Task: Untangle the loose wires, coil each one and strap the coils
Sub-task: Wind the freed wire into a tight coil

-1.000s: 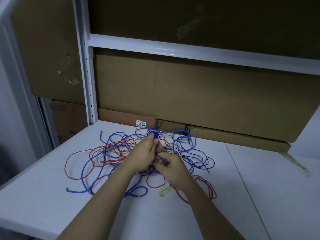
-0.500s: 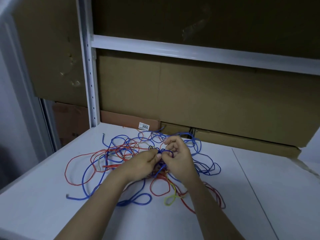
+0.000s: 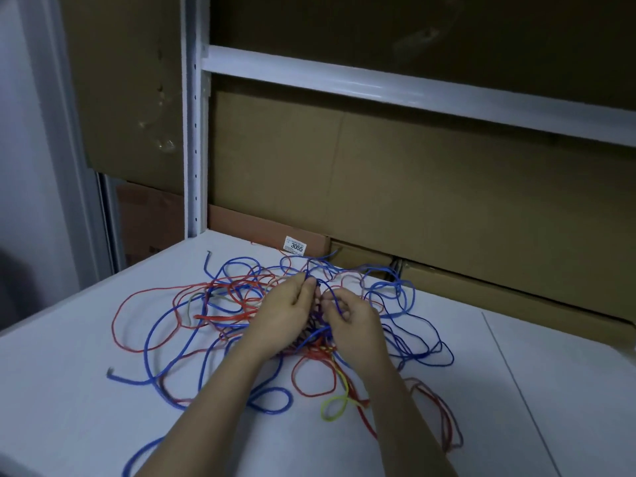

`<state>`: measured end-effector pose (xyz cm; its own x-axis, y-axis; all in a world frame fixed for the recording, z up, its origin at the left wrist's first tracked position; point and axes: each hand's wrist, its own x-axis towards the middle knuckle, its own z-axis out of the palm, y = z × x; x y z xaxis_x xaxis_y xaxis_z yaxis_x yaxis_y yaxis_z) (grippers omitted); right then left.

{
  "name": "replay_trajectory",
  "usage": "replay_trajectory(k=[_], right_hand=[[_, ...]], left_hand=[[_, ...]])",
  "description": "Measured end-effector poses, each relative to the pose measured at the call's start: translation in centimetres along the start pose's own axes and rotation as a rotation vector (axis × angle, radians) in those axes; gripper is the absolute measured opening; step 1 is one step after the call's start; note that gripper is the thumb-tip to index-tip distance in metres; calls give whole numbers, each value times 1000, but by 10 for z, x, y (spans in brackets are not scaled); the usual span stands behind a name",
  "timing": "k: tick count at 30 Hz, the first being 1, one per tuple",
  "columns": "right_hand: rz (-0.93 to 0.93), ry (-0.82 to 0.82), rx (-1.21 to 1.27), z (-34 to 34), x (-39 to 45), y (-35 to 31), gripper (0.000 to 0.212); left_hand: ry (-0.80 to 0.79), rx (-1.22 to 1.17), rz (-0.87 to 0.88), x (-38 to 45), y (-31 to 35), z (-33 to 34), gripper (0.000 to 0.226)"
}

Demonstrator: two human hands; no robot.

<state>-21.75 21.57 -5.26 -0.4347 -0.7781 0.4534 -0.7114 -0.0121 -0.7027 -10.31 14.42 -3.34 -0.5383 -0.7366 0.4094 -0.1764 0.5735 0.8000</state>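
Observation:
A tangle of loose wires lies on the white table (image 3: pixel 69 390): blue wires (image 3: pixel 151 339), red wires (image 3: pixel 120 315) and a yellow wire (image 3: pixel 332 406) that loops out at the front. Both my hands sit over the middle of the heap. My left hand (image 3: pixel 285 311) pinches a blue strand at its fingertips near the top of the knot. Just to its right, my right hand (image 3: pixel 351 318) has its fingers curled round a blue strand. The knot under my palms is partly hidden.
Large cardboard boxes (image 3: pixel 447 201) stand along the table's back edge behind a white shelf post (image 3: pixel 194 132) and rail (image 3: pixel 378 84). One low box carries a white label (image 3: pixel 295 245) reading 3055. A seam (image 3: pixel 516 383) runs across the table on the right.
My hands have drawn slightly apart over the knot, with the blue strand now between them. The left hand's fingertips have risen toward the top of the tangle.

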Motion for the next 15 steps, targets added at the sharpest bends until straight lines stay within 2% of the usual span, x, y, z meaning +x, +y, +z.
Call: replay_trajectory(k=[2,6,9,11,15], right_hand=[[26,-31,60,-3,1,2,17],[146,-265,384,-21,11,-4,23],[119,-324,296,-28,31,-7,23],[84,-241,171,-26,37,-9,20],[9,66,-69,-20,37,-5,19]], left_hand=[[3,69,12,6,2,2,30],[-4,165,21,19,7,-1,30],[16,193,-16,26,7,0,29],[15,196,-26,28,8,2,31],[-75,52,-81,33,10,-5,36]])
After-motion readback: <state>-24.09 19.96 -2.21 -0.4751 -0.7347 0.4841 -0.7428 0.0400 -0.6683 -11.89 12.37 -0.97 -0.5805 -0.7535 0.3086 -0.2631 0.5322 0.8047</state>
